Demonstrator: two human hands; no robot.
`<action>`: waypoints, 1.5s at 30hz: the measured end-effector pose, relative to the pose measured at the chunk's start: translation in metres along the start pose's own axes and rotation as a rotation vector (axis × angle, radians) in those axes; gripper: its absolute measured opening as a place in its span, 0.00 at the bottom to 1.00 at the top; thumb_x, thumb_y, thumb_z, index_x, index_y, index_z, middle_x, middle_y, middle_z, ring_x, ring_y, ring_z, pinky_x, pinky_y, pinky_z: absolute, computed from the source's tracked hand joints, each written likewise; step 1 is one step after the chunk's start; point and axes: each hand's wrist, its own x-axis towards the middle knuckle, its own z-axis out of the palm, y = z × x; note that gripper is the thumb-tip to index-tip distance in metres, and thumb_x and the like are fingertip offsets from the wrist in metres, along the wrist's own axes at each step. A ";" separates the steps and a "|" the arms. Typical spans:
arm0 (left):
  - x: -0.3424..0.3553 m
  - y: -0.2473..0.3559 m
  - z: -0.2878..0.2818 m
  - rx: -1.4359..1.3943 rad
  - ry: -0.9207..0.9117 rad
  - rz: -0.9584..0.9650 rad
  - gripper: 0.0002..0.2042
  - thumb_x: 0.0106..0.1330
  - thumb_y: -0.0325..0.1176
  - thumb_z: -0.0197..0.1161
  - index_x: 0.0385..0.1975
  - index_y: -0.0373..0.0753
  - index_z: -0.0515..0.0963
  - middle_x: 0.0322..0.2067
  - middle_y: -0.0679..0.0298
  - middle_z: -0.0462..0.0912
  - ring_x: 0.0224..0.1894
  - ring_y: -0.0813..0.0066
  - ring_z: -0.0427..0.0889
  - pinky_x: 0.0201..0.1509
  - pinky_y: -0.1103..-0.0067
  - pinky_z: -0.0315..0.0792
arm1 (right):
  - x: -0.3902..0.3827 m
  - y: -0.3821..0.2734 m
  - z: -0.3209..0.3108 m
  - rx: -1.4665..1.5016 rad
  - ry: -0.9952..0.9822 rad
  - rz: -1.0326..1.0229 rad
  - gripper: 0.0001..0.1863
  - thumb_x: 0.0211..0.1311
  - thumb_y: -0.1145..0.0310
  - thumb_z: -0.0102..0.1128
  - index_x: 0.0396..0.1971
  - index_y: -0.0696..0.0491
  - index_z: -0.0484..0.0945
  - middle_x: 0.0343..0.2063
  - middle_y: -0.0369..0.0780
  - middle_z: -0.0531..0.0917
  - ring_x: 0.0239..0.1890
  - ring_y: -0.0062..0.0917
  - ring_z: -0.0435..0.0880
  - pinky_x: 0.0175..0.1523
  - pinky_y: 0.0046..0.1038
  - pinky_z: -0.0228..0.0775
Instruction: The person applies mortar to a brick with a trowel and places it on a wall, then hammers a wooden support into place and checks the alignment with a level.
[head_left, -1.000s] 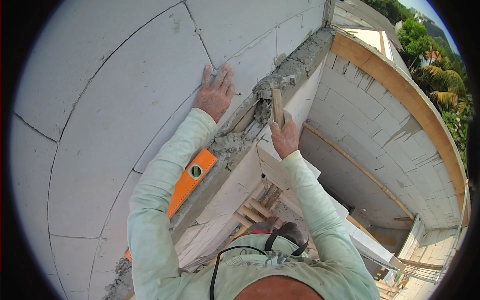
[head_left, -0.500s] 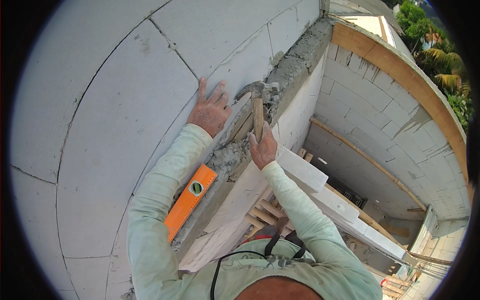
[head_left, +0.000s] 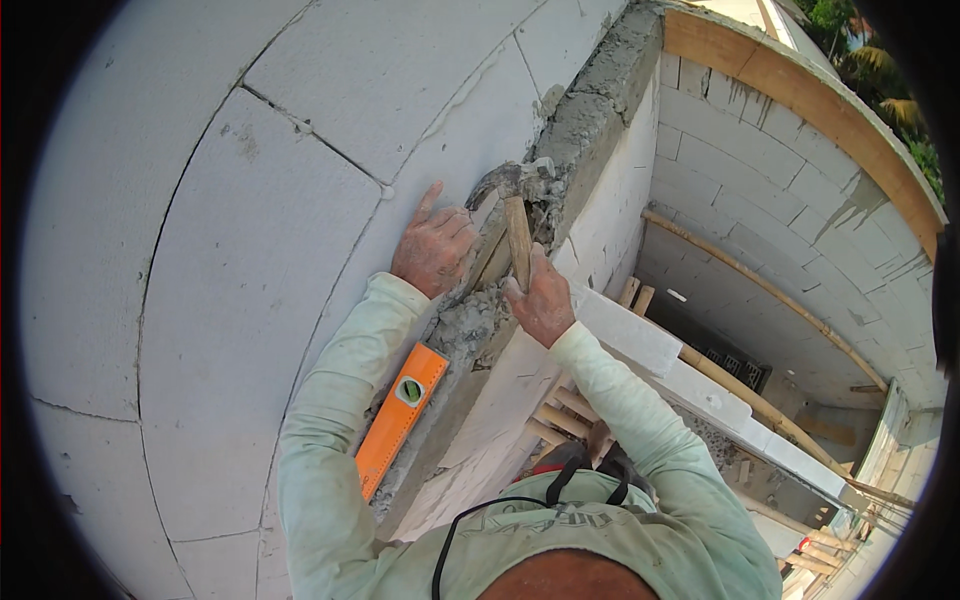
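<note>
My right hand (head_left: 540, 300) is closed around the wooden handle of a claw hammer (head_left: 518, 225). Its metal head lies against rough mortar along a concrete ledge (head_left: 590, 115), over a gap with a strip of wood in it. My left hand (head_left: 432, 250) is on the pale block surface (head_left: 260, 230) just left of the hammer claw, index finger stretched out and the others bent, holding nothing visible. An orange spirit level (head_left: 400, 420) lies along the mortared ledge, beside my left forearm.
Below at right is a block-walled space (head_left: 740, 180) edged with a timber board (head_left: 700, 45), with bamboo poles (head_left: 760, 280) and white block beams (head_left: 700, 395). Wooden rungs (head_left: 560, 420) show below me at centre. Trees (head_left: 875, 90) stand beyond, top right.
The hammer head has turned and shifted left, its claw now toward my left hand. My right hand moved down and left. My left hand appears lower, its fingers more bent. The whole view has shifted.
</note>
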 end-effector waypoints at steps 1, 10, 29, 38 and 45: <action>0.000 0.000 0.000 -0.002 -0.007 0.008 0.06 0.49 0.24 0.62 0.27 0.42 0.75 0.33 0.66 0.80 0.45 0.70 0.80 0.70 0.57 0.53 | 0.005 -0.002 -0.008 0.071 -0.107 0.080 0.33 0.52 0.68 0.61 0.54 0.69 0.58 0.39 0.59 0.76 0.39 0.55 0.78 0.44 0.44 0.71; 0.002 -0.004 0.001 -0.007 -0.004 0.027 0.06 0.50 0.23 0.64 0.27 0.41 0.76 0.32 0.66 0.80 0.42 0.68 0.80 0.68 0.60 0.57 | 0.019 0.000 -0.023 -0.016 -0.183 0.044 0.26 0.53 0.67 0.58 0.46 0.69 0.61 0.34 0.58 0.77 0.37 0.53 0.78 0.42 0.44 0.72; 0.000 -0.003 0.005 -0.143 0.002 0.011 0.05 0.49 0.24 0.61 0.26 0.38 0.75 0.29 0.60 0.78 0.38 0.62 0.78 0.63 0.62 0.63 | 0.014 -0.010 -0.028 0.046 -0.179 0.007 0.10 0.52 0.67 0.58 0.23 0.61 0.75 0.23 0.51 0.74 0.26 0.42 0.78 0.32 0.40 0.70; -0.001 -0.006 0.004 -0.118 -0.033 0.010 0.04 0.51 0.25 0.64 0.25 0.39 0.75 0.26 0.61 0.77 0.35 0.63 0.78 0.59 0.64 0.67 | 0.036 0.003 -0.022 0.575 -0.408 0.322 0.09 0.49 0.70 0.62 0.29 0.58 0.77 0.25 0.43 0.76 0.27 0.30 0.77 0.28 0.31 0.68; -0.003 -0.007 0.006 -0.123 -0.037 -0.006 0.04 0.50 0.26 0.63 0.22 0.38 0.74 0.23 0.59 0.75 0.32 0.59 0.77 0.56 0.65 0.68 | 0.057 -0.027 -0.043 -0.296 -0.436 -0.468 0.18 0.33 0.75 0.66 0.31 0.55 0.76 0.30 0.43 0.81 0.39 0.41 0.82 0.40 0.35 0.73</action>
